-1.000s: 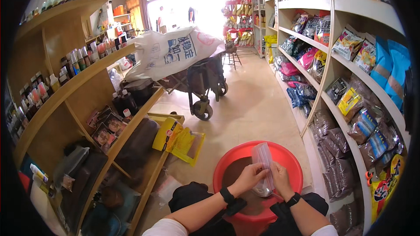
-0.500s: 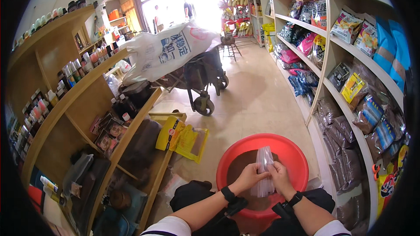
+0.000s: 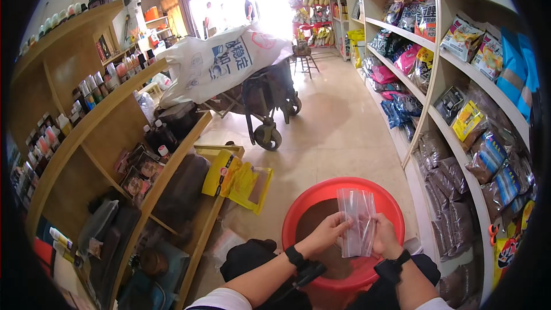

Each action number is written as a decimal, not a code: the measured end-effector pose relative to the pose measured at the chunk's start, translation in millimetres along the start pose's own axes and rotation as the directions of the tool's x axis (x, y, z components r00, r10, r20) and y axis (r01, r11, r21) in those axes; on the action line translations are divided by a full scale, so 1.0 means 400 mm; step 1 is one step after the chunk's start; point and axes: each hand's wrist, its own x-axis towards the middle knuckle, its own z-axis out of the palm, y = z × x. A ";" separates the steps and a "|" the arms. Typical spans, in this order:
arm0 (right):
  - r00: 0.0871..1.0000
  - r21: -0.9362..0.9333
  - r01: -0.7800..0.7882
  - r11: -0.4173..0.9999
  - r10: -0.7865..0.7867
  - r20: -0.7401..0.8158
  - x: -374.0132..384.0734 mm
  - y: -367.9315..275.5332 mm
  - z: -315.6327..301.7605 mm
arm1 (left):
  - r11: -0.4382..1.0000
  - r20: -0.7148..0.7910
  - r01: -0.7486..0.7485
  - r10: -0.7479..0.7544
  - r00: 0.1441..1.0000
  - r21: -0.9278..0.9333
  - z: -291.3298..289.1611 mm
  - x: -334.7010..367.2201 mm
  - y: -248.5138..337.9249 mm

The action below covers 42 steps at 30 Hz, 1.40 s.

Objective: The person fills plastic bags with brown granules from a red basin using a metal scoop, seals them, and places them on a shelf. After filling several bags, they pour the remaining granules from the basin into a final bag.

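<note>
While the left hand (image 3: pixel 325 237) pinches one side of a clear plastic bag (image 3: pixel 359 209), its thumb and fingers closed on the film, the right hand (image 3: pixel 387 237) grips the opposite side, its fingers partly hidden. The bag is held up over a red basin (image 3: pixel 395 212) containing loose brown material (image 3: pixel 313 221). It looks empty and should handle as very light, limp, slippery and easily creased; the side edges offer the surest hold, pinched gently. Whether it is one bag or several layered together cannot be told.
</note>
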 end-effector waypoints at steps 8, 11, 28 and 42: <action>0.999 -0.038 0.020 0.999 -0.021 -0.026 0.013 -0.002 -0.049 | 0.975 0.039 0.062 -0.055 0.998 -0.214 -0.020 -0.039 0.040; 0.995 -0.043 0.096 0.994 -0.096 0.006 0.014 -0.029 -0.053 | 0.955 -0.134 0.063 -0.106 0.985 -0.289 -0.048 -0.051 0.068; 0.552 -0.364 0.757 0.542 -0.829 -0.085 -0.400 -0.535 -0.329 | 0.862 -0.682 -0.362 0.027 0.731 -0.354 -0.206 -0.116 0.107; -0.399 -0.828 -0.559 -0.034 -0.865 0.305 -0.903 -0.932 -0.910 | 0.887 -0.631 -0.305 0.021 0.776 -0.346 -0.150 -0.097 0.100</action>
